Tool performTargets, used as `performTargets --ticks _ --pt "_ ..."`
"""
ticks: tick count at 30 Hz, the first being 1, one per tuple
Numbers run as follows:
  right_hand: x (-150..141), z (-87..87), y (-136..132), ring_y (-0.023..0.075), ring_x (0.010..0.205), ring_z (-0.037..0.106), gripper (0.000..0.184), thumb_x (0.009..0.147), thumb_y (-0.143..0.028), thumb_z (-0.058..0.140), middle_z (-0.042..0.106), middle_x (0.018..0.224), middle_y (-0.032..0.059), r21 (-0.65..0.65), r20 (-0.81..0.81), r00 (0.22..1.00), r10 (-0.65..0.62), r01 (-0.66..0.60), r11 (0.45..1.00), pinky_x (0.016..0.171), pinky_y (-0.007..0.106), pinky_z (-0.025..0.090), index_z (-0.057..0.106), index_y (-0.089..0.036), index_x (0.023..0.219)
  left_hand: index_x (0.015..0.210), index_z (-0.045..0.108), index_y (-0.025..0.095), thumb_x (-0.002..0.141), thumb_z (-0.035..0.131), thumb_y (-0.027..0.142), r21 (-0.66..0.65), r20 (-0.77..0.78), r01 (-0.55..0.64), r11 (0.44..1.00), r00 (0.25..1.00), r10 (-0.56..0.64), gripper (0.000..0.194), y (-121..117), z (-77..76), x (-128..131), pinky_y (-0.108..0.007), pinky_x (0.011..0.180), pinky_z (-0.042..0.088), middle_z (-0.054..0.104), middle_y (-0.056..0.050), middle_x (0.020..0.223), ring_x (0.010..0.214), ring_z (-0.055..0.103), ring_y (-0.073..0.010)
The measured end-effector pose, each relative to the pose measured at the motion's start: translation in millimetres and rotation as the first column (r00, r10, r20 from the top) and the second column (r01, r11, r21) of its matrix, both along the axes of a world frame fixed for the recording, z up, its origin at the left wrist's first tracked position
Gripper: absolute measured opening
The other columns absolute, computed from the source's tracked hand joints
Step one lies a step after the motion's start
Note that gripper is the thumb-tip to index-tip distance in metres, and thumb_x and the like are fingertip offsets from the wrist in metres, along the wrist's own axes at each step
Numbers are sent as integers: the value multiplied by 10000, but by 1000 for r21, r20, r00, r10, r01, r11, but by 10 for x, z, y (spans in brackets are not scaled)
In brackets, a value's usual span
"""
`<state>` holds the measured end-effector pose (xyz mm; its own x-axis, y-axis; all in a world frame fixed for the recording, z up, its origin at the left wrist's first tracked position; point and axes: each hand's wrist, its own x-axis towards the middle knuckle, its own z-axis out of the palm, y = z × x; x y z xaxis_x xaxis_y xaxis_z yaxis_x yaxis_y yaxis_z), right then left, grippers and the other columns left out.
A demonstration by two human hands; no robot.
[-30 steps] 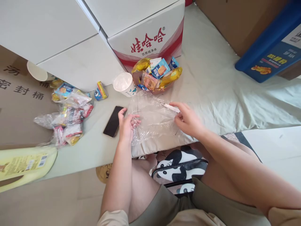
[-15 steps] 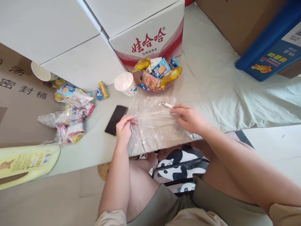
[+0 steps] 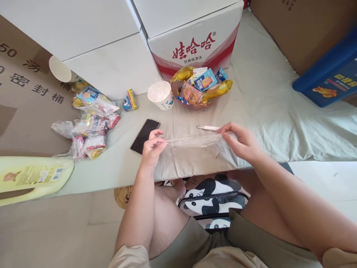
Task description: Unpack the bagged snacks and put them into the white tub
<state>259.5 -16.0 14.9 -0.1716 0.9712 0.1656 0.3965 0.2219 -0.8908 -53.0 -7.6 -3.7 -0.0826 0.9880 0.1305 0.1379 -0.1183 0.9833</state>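
Observation:
A clear plastic bag (image 3: 192,140) is stretched between my hands, its upper edge pulled nearly straight above the cloth. My left hand (image 3: 153,147) pinches the bag's left end between thumb and fingers, just beside a dark phone (image 3: 145,136) lying on the cloth. At the other end, my right hand (image 3: 239,140) is closed on the bag's right corner. A slim white pen-like tool with a dark tip (image 3: 208,128) reaches to the right fingertips. Whether those fingers also grip it, I cannot tell.
Beyond the bag stand a white paper cup (image 3: 161,96) and a bowl (image 3: 198,106) of wrapped snacks. A small snack packet (image 3: 129,100) and a heap of packets in plastic (image 3: 92,126) lie left. Boxes (image 3: 195,48) rise behind; a yellow jug (image 3: 33,176) and blue container (image 3: 326,78) flank.
The bag, earlier spread flat on the cloth, is now lifted and drawn taut along one edge. My right hand has closed on its corner. The view has shifted slightly.

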Motion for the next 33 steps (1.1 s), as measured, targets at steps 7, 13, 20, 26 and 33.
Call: performTargets --ticks 7,13,20,26,33 --pt "63 -63 75 242 743 672 489 906 -625 406 698 773 63 -433 -250 964 91 -195 880 705 385 536 683 -230 989 662 580 188 710 743 404 -496 258 138 857 966 -6 275 43 82 134 -173 303 257 513 34 473 337 417 -76" --pt "-117 -71 11 206 1021 651 530 853 -552 653 685 1133 93 -443 -523 706 478 -704 554 901 376 496 526 -204 1232 635 549 171 738 722 365 -561 340 328 760 929 -150 279 116 140 295 -163 295 154 368 86 398 289 284 -35" --pt "-483 -114 -112 117 638 575 503 879 -568 628 626 730 -26 -539 -598 618 511 -781 314 612 264 453 506 -197 1195 584 534 178 720 733 369 -485 607 444 753 791 -76 308 46 183 397 -198 314 198 245 97 331 263 234 -50" --pt "-571 -138 -117 93 614 504 347 820 -501 701 577 706 -20 -437 -620 686 381 -705 558 571 247 403 626 -163 830 798 682 141 814 625 586 -486 686 388 783 724 67 449 137 122 422 -216 418 394 496 36 460 375 453 -85" --pt "-651 -196 -81 114 637 501 327 787 -466 714 548 676 -35 -361 -402 909 107 -265 894 627 275 423 529 -201 739 1160 662 191 511 857 666 -295 688 617 730 667 -286 828 48 35 618 -388 894 541 700 -155 1205 1176 638 -326"
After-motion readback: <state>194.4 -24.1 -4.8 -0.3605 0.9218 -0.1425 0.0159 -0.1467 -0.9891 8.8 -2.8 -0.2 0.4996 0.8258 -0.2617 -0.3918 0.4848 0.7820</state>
